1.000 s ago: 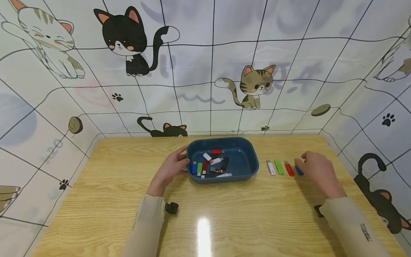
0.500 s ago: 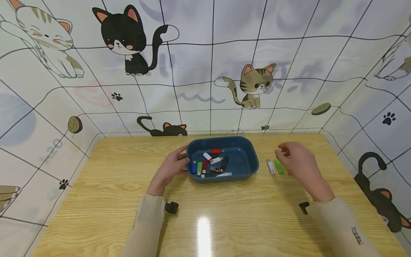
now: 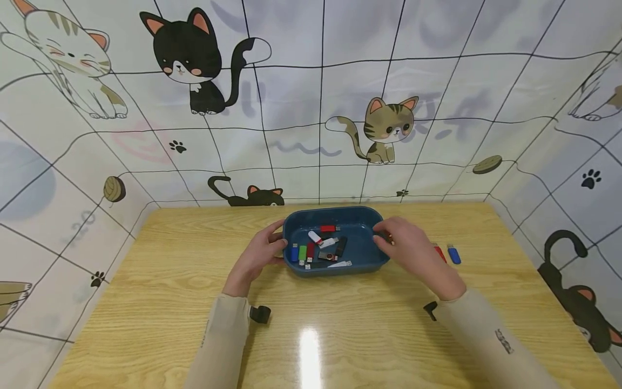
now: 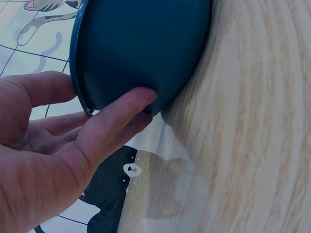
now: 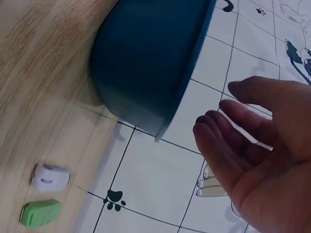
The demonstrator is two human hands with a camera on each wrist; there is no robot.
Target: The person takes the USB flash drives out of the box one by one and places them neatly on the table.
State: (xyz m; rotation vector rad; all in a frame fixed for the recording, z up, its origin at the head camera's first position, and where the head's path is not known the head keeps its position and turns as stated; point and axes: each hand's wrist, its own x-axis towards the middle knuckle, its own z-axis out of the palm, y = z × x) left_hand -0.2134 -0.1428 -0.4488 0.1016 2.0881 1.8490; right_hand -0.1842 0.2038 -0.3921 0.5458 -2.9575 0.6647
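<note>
A dark blue plastic bin (image 3: 366, 254) stands on the table with several USB flash drives in it, among them a red one (image 3: 328, 228), a green one (image 3: 302, 253) and a black one (image 3: 341, 247). My left hand (image 3: 256, 254) holds the bin's left end, thumb against the outer wall and fingers around the end near the rim. At the other end hovers my right hand (image 3: 413, 249), fingers loosely curved around nothing, apart from the bin wall in the right wrist view. Under that hand lie a white drive (image 5: 50, 178) and a green flash drive (image 5: 41, 213), hidden in the head view.
Right of the right hand, a red USB drive (image 3: 439, 252) and a blue USB drive (image 3: 454, 254) lie on the wooden table (image 3: 160, 302). A cat-patterned cloth (image 3: 301, 156) surrounds the table at the back and sides.
My right hand has moved left, from beside the blue drive on the table to the bin's right end. The left hand and bin have stayed put.
</note>
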